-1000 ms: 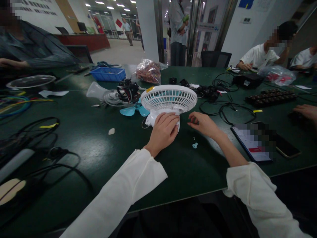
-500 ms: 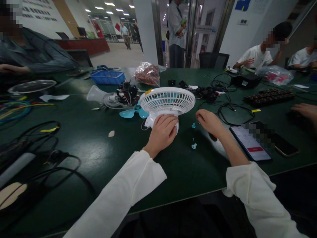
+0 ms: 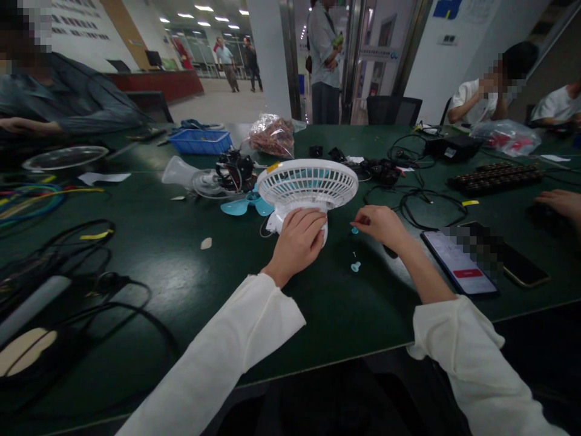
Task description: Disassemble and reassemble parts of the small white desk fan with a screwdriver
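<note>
My left hand is wrapped round the rear housing of a small white electric fan, whose round grille faces up and away from me. To its right, my right hand pinches at a small light-blue plastic knob, its fingertips on the knob's top. A second light-blue knob lies nearer me, with a tiny screw just beyond it. Behind the fan's left side rests a light-blue fan blade. Under my right wrist a dark handle partly shows.
Left of the fan lies a dismantled white fan part with a black motor. A blue basket and a clear plastic bag stand behind. Black cables and two phones are on the right, more cables on the left. Other people sit around the table.
My right hand has shifted left and slightly down, bringing its fingertips onto the farther blue knob. My left hand and the fan have stayed in place.
</note>
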A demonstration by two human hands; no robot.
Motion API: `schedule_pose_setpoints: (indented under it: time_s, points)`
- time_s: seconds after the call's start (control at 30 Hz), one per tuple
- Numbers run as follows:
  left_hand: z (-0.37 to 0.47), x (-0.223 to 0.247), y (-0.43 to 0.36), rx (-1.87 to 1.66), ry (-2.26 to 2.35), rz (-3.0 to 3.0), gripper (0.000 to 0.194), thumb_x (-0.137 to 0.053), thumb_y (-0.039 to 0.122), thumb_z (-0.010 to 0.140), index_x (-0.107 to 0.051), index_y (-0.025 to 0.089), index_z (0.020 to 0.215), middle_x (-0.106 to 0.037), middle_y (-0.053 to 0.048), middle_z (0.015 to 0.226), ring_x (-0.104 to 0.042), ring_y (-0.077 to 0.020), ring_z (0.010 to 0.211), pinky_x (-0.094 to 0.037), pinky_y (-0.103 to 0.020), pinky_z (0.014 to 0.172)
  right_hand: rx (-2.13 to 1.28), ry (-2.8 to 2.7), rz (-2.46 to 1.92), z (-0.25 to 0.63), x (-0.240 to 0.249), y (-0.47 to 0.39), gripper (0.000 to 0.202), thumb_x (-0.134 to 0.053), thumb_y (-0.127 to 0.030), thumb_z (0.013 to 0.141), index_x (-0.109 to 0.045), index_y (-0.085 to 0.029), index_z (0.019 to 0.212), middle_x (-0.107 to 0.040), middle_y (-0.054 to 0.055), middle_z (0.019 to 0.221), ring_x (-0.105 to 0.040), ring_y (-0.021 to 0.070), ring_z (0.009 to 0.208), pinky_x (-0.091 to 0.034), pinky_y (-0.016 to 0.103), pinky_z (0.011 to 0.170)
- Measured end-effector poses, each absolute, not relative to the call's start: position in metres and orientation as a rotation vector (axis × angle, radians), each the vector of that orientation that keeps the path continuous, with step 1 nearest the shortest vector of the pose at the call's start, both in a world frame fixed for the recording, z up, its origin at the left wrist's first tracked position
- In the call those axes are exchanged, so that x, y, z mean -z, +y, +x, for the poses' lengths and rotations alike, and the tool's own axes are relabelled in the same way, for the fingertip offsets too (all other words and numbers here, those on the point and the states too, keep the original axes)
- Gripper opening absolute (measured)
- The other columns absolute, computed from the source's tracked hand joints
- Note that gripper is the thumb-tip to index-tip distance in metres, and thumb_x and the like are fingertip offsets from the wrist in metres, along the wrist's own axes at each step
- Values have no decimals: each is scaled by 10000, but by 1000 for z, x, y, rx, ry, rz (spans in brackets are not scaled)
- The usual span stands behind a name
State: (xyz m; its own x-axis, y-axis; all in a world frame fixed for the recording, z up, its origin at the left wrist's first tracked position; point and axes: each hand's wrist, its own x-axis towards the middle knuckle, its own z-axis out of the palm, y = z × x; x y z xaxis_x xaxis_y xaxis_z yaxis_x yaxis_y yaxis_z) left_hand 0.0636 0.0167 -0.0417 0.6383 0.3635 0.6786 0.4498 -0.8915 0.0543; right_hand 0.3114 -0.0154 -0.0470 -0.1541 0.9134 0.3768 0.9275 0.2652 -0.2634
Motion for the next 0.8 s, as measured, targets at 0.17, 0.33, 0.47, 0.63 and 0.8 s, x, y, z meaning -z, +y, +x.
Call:
schedule_pose_setpoints:
  time_s: [0.17, 0.33, 0.47, 0.63, 0.8]
  points:
    - [64, 42, 16, 1089, -694, -2737, 275, -467, 172, 891, -593, 170, 1136, -638, -81, 1216, -547, -234, 1165, -373, -456, 1049, 102, -2137, -1682, 308, 45, -16, 253, -545, -374, 904, -611, -199, 734, -635, 26, 744, -569, 150, 663, -319, 259, 578]
    - [64, 42, 16, 1075, -689, -2730, 270, -467, 175, 895, -591, 152, 1135, -641, -77, 1212, -539, -225, 1167, -364, -437, 1061, 128, -2170, -1703, 307, 42, -17, 291, -457, -341, 947, -623, -188, 763, -639, 45, 760, -584, 160, 716, -324, 261, 610]
    - [64, 41, 16, 1059, -679, -2719, 271, -469, 176, 896, -592, 151, 1136, -639, -82, 1214, -542, -229, 1166, -374, -444, 1053, 70, -2171, -1700, 306, 41, -19, 193, -489, -288, 926, -659, -197, 924, -671, 45, 887, -604, 154, 766, -349, 246, 635]
    - [64, 40, 15, 1068, -689, -2728, 272, -478, 170, 892, -595, 159, 1137, -641, -82, 1209, -550, -231, 1162, -383, -457, 1046, 110, -2062, -1839, 311, 37, -22, 231, -493, -243, 901, -651, -240, 1070, -701, 28, 870, -622, 177, 745, -341, 259, 606]
    - [63, 41, 15, 1061, -679, -2713, 280, -481, 164, 890, -584, 152, 1150, -637, -86, 1208, -544, -234, 1167, -392, -459, 1045, 213, -1912, -1929, 318, 32, -24, 266, -459, -206, 890, -665, -234, 1055, -717, 40, 875, -639, 204, 793, -364, 278, 642]
